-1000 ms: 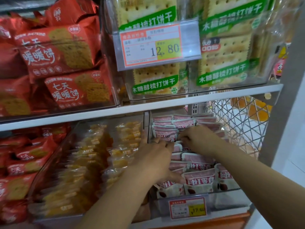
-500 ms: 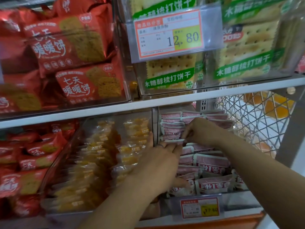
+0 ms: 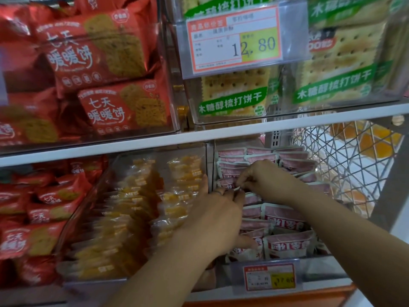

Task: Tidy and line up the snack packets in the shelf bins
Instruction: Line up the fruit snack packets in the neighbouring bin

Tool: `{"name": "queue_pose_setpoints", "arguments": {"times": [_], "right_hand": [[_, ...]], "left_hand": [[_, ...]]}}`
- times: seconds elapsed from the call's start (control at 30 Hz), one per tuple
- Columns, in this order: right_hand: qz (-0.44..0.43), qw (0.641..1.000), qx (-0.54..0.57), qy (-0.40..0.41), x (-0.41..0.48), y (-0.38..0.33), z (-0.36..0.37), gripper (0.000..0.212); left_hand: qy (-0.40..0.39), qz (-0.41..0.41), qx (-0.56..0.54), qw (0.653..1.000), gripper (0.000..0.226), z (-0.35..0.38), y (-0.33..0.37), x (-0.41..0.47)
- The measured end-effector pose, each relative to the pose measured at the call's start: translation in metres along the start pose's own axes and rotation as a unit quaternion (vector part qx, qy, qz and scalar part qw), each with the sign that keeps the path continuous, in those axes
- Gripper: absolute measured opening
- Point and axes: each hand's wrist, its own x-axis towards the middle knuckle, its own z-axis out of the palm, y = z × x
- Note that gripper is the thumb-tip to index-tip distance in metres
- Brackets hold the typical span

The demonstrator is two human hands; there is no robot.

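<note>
Several pink-and-white snack packets (image 3: 287, 242) stand in rows inside a clear bin (image 3: 323, 268) on the lower shelf, right of centre. Both hands reach into this bin. My left hand (image 3: 218, 218) lies over the left row, its fingers curled onto packet tops and its thumb stretched toward the front packets. Further back, my right hand (image 3: 262, 180) pinches the white top edge of one pink packet (image 3: 228, 185) in the back left rows. The packets under both hands are hidden.
A neighbouring clear bin of yellow packets (image 3: 137, 209) sits to the left, red biscuit packs (image 3: 44, 207) further left. Above the white shelf board (image 3: 199, 138) are red packs (image 3: 106, 63) and green cracker packs (image 3: 332, 69). A wire mesh panel (image 3: 345, 171) closes the right side.
The view has moved closer and shifted left relative to the shelf. Both hands stayed in the pink packet bin, my right hand still working at the packet edge in the back rows.
</note>
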Motion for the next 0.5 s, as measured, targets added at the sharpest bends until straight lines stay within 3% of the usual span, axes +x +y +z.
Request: {"name": "queue_pose_setpoints", "arguments": {"times": [0.2,0.37,0.43,0.5], "right_hand": [[-0.008,0.999,0.053,0.0,-0.003,0.01,-0.003,0.024],[0.006,0.995,0.079,0.061,-0.018,0.019,-0.022,0.022],[0.012,0.999,0.036,0.039,-0.029,0.022,-0.033,0.024],[0.013,0.999,-0.01,-0.034,-0.046,0.022,-0.04,0.033]], "left_hand": [[-0.035,-0.011,0.02,0.999,0.1,-0.004,0.001,0.005],[-0.067,-0.031,0.019,0.997,0.101,-0.005,0.003,0.009],[-0.09,-0.043,0.026,0.995,0.102,-0.009,0.005,0.015],[-0.116,-0.054,0.024,0.991,0.103,-0.012,0.005,0.021]]}}
